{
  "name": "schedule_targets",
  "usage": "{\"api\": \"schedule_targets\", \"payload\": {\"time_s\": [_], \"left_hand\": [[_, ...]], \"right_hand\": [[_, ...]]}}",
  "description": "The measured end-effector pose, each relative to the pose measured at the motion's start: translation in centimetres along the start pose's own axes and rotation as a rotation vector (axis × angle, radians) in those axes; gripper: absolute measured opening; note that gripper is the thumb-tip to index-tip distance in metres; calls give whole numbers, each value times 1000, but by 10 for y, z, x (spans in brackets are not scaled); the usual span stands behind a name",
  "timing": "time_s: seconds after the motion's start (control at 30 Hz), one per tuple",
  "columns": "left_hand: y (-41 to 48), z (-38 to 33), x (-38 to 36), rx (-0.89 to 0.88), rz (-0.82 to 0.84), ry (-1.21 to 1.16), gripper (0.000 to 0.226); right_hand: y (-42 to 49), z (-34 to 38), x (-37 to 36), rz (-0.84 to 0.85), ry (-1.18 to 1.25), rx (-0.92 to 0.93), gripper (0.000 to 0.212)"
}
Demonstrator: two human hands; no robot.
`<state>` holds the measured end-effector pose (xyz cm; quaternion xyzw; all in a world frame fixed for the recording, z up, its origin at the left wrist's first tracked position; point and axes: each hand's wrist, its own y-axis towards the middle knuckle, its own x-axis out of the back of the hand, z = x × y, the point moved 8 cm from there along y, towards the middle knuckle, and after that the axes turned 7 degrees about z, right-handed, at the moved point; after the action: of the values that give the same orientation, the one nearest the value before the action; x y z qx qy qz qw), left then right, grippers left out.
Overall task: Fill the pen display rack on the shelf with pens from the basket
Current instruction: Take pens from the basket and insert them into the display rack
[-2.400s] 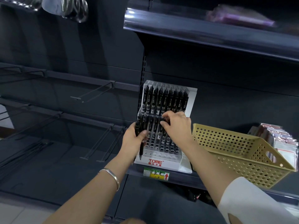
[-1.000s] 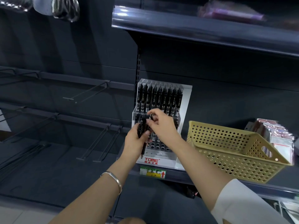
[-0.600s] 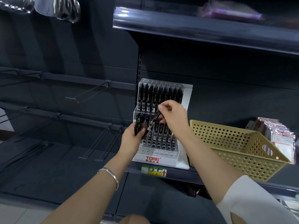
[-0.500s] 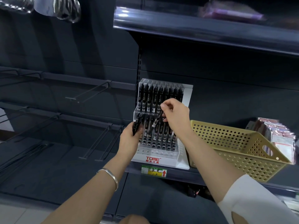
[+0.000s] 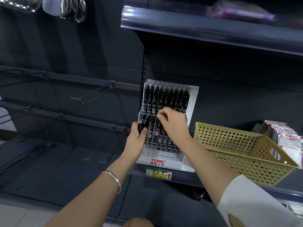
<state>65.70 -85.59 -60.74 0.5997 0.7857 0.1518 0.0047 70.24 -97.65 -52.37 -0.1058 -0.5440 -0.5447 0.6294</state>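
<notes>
A white tiered pen display rack (image 5: 191, 102) marked TOME stands on the dark shelf (image 5: 183, 176). Its top row is full of black pens (image 5: 165, 99); the middle row holds several more. My left hand (image 5: 136, 140) grips a small bundle of black pens (image 5: 143, 124) at the rack's left edge. My right hand (image 5: 173, 123) pinches one black pen (image 5: 158, 126) by its top, upright over the middle row. A yellow perforated basket (image 5: 242, 151) sits on the shelf to the right of the rack; its inside is hidden.
Bare metal peg hooks (image 5: 96, 94) stick out from the panel on the left. Packaged goods (image 5: 285, 138) stand behind the basket at the far right. An upper shelf (image 5: 205, 28) overhangs the rack. A price label (image 5: 158, 173) is fixed below the rack.
My right hand drew one pen out of the bundle in my left hand, lifted it up and right, then brought it down upright into the rack's middle row.
</notes>
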Motion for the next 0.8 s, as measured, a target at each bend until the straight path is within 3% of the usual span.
{"api": "schedule_targets", "payload": {"time_s": [0.2,0.8], "left_hand": [[0,7,3,-45,20,43,9],[0,19,8,4,-18,-12,12]], "right_hand": [[5,-12,-13,45,-259,-76,24],[8,-10,-25,62,-215,-63,26]]}}
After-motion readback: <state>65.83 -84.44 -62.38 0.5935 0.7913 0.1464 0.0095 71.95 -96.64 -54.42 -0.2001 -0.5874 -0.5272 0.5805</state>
